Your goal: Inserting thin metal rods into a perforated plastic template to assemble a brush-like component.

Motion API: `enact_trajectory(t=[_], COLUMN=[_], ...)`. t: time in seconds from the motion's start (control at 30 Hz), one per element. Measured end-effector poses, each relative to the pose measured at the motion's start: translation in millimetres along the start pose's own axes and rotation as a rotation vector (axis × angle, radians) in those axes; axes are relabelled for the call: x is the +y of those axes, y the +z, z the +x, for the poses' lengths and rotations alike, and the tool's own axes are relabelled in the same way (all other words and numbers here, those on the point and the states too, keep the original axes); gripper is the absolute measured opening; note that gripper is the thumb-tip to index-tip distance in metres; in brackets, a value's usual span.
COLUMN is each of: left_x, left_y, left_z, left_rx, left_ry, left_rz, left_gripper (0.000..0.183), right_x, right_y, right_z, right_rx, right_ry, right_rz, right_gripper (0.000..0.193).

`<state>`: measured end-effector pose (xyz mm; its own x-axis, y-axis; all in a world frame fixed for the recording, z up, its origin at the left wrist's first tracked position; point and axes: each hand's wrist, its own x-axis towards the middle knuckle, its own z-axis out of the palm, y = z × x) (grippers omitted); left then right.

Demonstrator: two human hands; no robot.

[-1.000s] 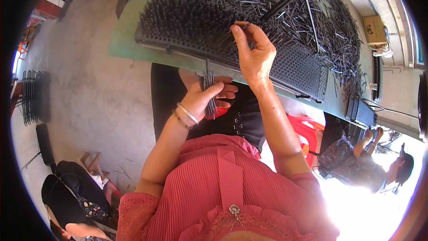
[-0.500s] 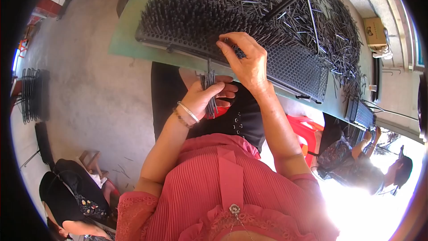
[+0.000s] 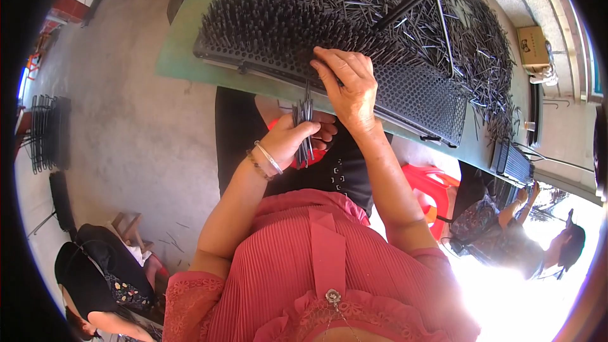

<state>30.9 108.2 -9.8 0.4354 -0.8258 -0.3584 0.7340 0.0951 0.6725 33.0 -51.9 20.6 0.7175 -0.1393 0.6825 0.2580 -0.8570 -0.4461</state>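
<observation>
My left hand (image 3: 283,141) is closed around a bundle of thin dark rods (image 3: 304,132), just in front of the table's near edge. My right hand (image 3: 352,92) is over the front part of a black perforated plate (image 3: 421,96), thumb and fingertips drawn together in a pinch. Anything between those fingertips is too small or hidden to make out. To the left and behind my right hand, many dark rods (image 3: 266,22) stand upright in the plate's holes. Bare holes show on the plate's right part.
Loose dark rods (image 3: 475,50) lie heaped behind the plate on the green table (image 3: 174,57). A dark metal bar (image 3: 415,3) crosses above them. A red plastic stool (image 3: 437,193) stands below the table. People work at the right (image 3: 506,240) and lower left (image 3: 104,272).
My right hand has shifted slightly, its fingers drawn closer together over the plate. The bundle in my left hand has tilted and moved a little to the right.
</observation>
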Motion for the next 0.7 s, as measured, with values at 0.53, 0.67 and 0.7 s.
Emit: enact_trajectory(t=[0.53,0.67,0.7], left_x=[3,2,2], left_y=[11,12,12], left_z=[-3,-2,-2], left_rx=[-0.061,-0.075,-0.083], left_ry=[-0.068,-0.069,-0.066], left_rz=[-0.024,-0.014,-0.018], left_gripper=[0.038,0.038,0.038], right_x=[5,6,6], right_y=[-14,-20,-22], right_z=[-1,4,8], right_rx=[-0.057,-0.072,-0.145], right_ry=[0.137,0.076,0.027], right_rz=[0.038,0.037,0.043], right_gripper=[0.017,0.018,0.019])
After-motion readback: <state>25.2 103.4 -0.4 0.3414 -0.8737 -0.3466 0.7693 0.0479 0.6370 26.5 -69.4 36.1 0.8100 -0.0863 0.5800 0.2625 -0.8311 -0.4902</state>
